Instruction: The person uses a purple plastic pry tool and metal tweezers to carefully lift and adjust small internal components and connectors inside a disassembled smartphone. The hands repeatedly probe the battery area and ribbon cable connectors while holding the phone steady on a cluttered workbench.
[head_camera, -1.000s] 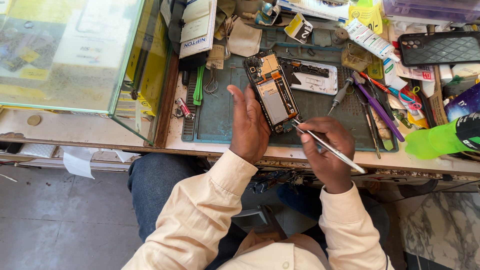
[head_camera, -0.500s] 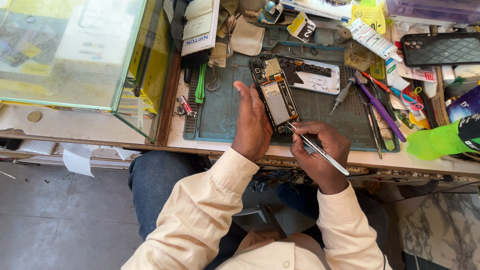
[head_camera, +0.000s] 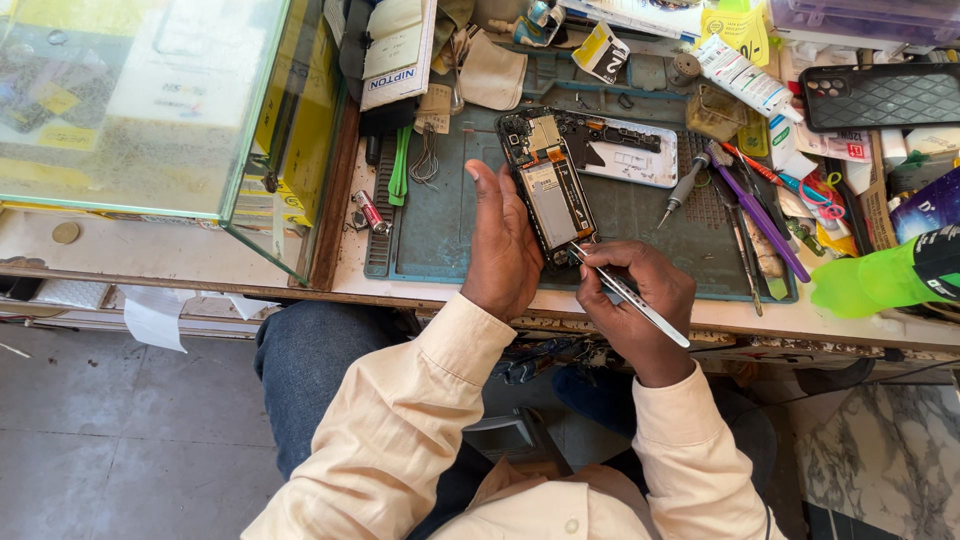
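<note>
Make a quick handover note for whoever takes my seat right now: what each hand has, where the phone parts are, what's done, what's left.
Left hand: steadies the opened phone, back off and insides showing, on the green work mat.
Right hand: grips metal tweezers, tips at the phone's lower end.
White back panel lies on the mat beside the phone; a screwdriver lies right of it.
Done: the phone is opened, back panel set aside.
Left: tweezer work at the lower end, not finished; the back panel is not refitted.

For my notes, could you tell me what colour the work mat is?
Dark teal-green work mat, seen best from the head view.
</note>
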